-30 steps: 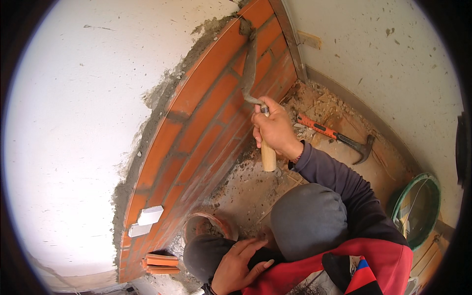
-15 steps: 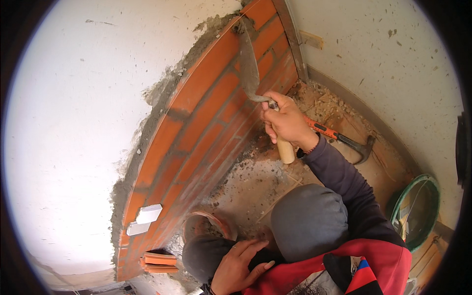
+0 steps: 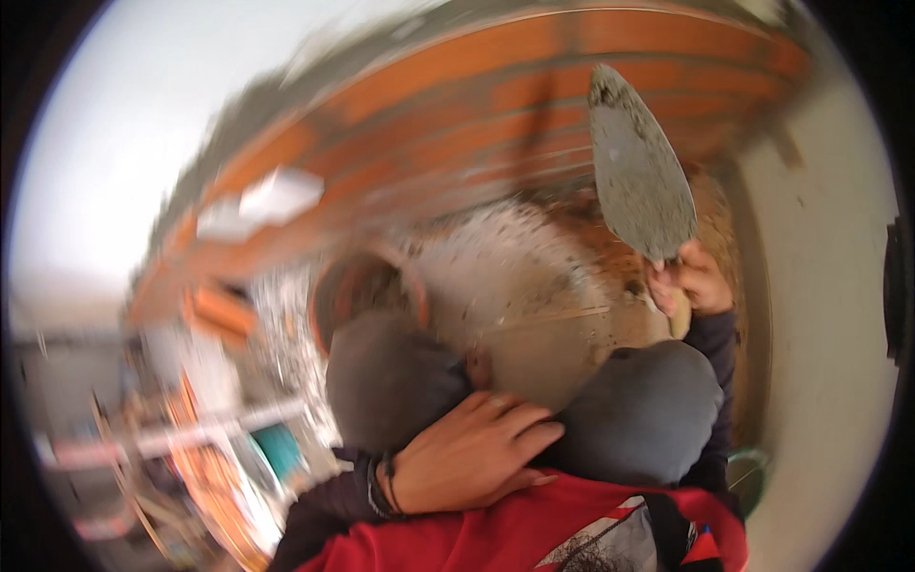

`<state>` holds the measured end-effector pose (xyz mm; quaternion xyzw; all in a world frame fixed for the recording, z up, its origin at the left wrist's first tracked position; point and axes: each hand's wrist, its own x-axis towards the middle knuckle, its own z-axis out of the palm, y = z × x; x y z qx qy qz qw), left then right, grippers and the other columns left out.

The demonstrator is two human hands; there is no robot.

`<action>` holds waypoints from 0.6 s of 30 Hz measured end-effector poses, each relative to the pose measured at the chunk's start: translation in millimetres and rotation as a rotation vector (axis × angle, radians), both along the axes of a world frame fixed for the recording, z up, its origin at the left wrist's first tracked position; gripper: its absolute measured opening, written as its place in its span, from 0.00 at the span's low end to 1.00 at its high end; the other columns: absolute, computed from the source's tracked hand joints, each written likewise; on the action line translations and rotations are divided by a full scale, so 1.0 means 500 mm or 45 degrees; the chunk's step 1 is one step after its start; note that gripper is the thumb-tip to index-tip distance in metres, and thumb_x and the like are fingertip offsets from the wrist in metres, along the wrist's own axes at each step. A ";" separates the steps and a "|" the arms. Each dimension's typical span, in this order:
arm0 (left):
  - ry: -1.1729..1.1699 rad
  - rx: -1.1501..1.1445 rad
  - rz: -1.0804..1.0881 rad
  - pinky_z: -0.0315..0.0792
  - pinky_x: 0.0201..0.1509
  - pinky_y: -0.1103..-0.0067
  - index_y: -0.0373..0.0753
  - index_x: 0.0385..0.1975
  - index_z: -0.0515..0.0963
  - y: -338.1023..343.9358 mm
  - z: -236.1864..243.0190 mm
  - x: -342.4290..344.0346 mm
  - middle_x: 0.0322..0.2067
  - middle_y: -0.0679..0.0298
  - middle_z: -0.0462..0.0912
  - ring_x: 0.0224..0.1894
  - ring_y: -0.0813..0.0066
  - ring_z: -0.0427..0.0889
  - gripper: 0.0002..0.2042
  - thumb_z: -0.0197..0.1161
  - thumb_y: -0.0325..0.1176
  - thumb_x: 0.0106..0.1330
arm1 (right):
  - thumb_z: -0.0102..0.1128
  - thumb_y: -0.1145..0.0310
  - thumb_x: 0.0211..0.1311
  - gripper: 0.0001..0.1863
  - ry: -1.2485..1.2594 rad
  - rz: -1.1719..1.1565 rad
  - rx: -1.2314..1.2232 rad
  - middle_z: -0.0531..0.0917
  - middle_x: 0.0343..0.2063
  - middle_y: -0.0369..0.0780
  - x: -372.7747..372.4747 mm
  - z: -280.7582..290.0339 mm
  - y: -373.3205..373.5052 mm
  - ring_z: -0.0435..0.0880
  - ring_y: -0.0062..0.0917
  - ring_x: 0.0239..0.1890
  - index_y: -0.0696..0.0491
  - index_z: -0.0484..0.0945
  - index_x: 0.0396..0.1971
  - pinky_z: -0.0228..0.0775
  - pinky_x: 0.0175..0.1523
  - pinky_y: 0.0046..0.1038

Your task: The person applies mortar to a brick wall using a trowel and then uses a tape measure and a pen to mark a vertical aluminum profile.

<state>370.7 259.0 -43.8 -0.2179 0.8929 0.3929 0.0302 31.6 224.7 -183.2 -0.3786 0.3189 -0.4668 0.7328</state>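
My right hand (image 3: 698,278) is closed around the pale handle of a pointed trowel (image 3: 640,172). The blade points up and away from me, smeared with grey mortar, with a small lump at its tip. Behind the blade stands a low brick wall (image 3: 419,81), orange with grey joints, blurred by motion; the blade appears apart from it. My left hand (image 3: 467,453) lies across my lap beside my left knee, holding nothing, its fingers stretched out. A round tub with an orange rim (image 3: 421,291) stands beyond that knee, with greyish material inside.
Two white pieces (image 3: 281,194) sit against the wall's left part. Below them is a small stack of orange bricks (image 3: 221,315). Blurred clutter with long strips (image 3: 214,477) fills the lower left. A green bucket (image 3: 748,475) stands by the pale right wall (image 3: 820,286).
My view has swung left. The trowel has come away from the wall's top edge, its blade face now turned to view. My left hand still rests at my lap.
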 end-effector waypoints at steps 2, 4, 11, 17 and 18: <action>0.043 -0.038 -0.037 0.71 0.59 0.69 0.38 0.48 0.77 0.035 -0.006 0.007 0.47 0.58 0.79 0.52 0.58 0.79 0.20 0.67 0.45 0.62 | 0.53 0.80 0.59 0.09 0.241 0.339 -0.061 0.73 0.22 0.39 0.047 0.046 -0.054 0.70 0.22 0.14 0.57 0.73 0.39 0.66 0.19 0.23; 0.156 -0.110 -0.028 0.71 0.56 0.71 0.38 0.41 0.77 0.065 -0.008 0.018 0.38 0.62 0.77 0.47 0.64 0.79 0.14 0.63 0.41 0.61 | 0.55 0.80 0.58 0.11 0.568 0.578 0.014 0.77 0.24 0.40 0.115 0.100 -0.109 0.76 0.26 0.20 0.59 0.77 0.42 0.71 0.26 0.28; 0.715 -0.135 0.273 0.68 0.47 0.72 0.41 0.23 0.82 0.140 -0.046 0.051 0.30 0.64 0.78 0.39 0.66 0.78 0.08 0.61 0.37 0.56 | 0.61 0.72 0.62 0.09 1.439 1.202 -0.914 0.79 0.29 0.49 0.427 0.110 -0.242 0.81 0.44 0.35 0.59 0.76 0.40 0.70 0.40 0.41; 0.710 -0.015 0.060 0.73 0.50 0.70 0.37 0.34 0.85 0.136 -0.030 0.053 0.40 0.58 0.82 0.45 0.65 0.81 0.09 0.65 0.34 0.59 | 0.61 0.69 0.64 0.09 1.897 1.200 -1.047 0.78 0.26 0.53 0.394 0.021 -0.209 0.80 0.53 0.34 0.58 0.72 0.36 0.69 0.39 0.49; 0.764 0.005 0.068 0.73 0.48 0.68 0.37 0.32 0.85 0.127 -0.019 0.066 0.38 0.57 0.83 0.44 0.63 0.81 0.10 0.64 0.36 0.58 | 0.61 0.70 0.63 0.09 1.980 1.207 -1.045 0.78 0.25 0.53 0.367 0.048 -0.211 0.80 0.53 0.33 0.58 0.72 0.36 0.69 0.39 0.49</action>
